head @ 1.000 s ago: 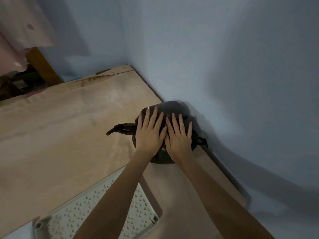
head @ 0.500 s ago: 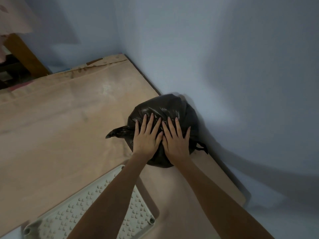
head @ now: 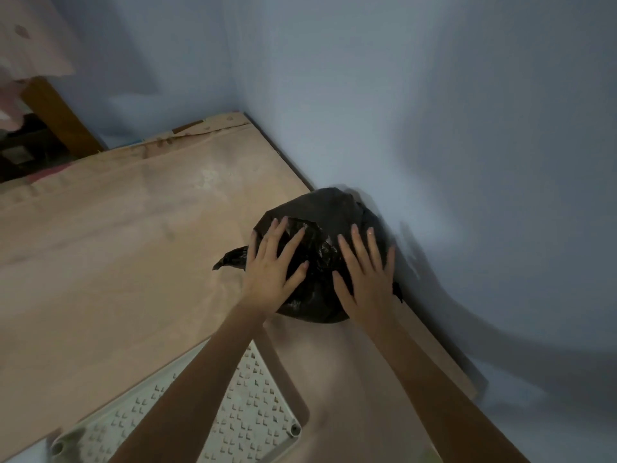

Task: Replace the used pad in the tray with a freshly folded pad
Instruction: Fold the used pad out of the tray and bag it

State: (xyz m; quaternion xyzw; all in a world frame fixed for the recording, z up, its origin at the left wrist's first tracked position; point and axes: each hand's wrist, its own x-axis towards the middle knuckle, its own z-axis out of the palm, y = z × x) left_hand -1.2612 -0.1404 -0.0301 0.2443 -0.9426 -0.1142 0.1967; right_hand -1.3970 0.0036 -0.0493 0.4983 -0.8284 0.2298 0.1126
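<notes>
A bulging black plastic bag (head: 322, 222) sits on the tan board floor against the blue wall, its knotted tail pointing left. My left hand (head: 272, 267) lies flat on the bag's left side, fingers spread. My right hand (head: 365, 275) lies flat on its right side, fingers spread too. Neither hand grips the plastic. A white perforated tray grid (head: 257, 416) lies at the bottom, partly under my left forearm. No pad is visible.
The tan board (head: 110, 262) stretches left and back to a corner of blue walls (head: 434, 128). A wooden post (head: 56, 118) and pink fabric stand at the far left. The board's right edge runs along the wall.
My hands have slid apart from the middle of the bag to its two sides. The bag has puffed up taller than a second ago.
</notes>
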